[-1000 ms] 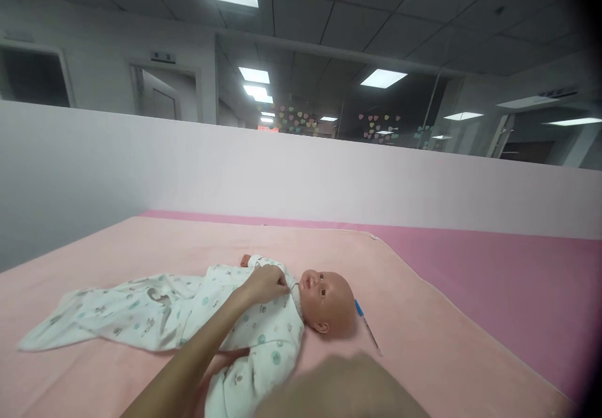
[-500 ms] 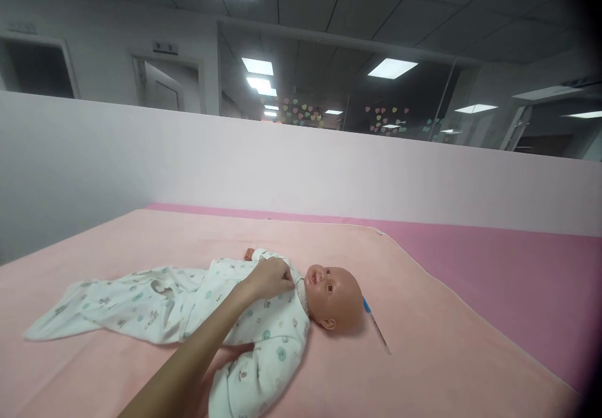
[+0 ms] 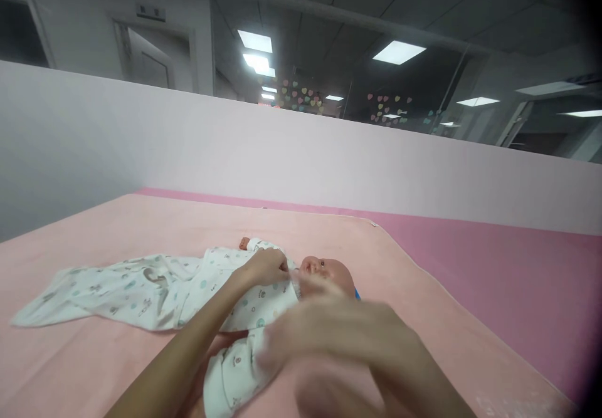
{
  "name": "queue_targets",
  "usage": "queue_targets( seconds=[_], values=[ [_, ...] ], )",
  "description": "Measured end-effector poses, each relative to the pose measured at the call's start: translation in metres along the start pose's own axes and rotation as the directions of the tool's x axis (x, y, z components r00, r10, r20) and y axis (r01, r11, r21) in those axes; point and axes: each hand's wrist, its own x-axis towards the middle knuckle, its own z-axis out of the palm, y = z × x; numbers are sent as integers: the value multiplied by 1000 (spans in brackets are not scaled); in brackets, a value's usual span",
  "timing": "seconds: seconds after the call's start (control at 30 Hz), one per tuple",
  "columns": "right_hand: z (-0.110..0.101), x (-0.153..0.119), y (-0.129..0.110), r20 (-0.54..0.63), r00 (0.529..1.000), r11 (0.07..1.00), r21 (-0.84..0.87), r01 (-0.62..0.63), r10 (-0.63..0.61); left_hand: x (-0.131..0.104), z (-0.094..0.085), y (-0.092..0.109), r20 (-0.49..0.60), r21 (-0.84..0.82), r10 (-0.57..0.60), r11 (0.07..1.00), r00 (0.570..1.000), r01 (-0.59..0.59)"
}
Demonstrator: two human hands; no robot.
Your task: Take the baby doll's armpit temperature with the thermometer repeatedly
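A baby doll (image 3: 345, 272) lies on its back with its head to the right. It wears a white sleepsuit (image 3: 141, 292) printed with small coloured motifs. My left hand (image 3: 267, 266) rests at the neckline on the doll's upper chest, fingers curled in a pinch at the collar. My right hand (image 3: 338, 333) is smeared by motion in front of the doll's head and near shoulder. It hides part of the face, and its fingers do not show clearly. Behind the head, only the blue end of a thin pen-like thermometer (image 3: 357, 294) shows.
A peach blanket (image 3: 84, 230) lies under the doll, over a pink mat (image 3: 493, 255). A white low wall (image 3: 282, 148) runs along the back. Beyond it stand a glass partition with heart stickers (image 3: 301, 95) and a door (image 3: 148, 57).
My right hand has come in from the lower right, now covering part of the doll's head and most of the thin stick. My left hand stays at the collar. The view has shifted slightly.
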Motion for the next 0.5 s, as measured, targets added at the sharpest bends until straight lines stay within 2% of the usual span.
queue_targets(
  seconds=[0.1, 0.23, 0.37, 0.5],
  values=[
    [-1, 23, -6, 19, 994, 988, -121, -100, 103, 5, 3, -9, -8, -9, -16, 1000, 1000, 16],
    [32, 59, 20, 90, 954, 892, -388, -231, 286, 12, 7, -21, 23, -93, -21, 995, 1000, 23],
    [72, 71, 44, 130, 962, 860, -488, -150, 241, 13, 5, -26, 61, -177, 7, 984, 998, 4],
    [89, 72, 47, 74, 981, 843, -525, -115, 180, 12, 3, -26, 73, -186, 27, 983, 997, -13]
  ],
)
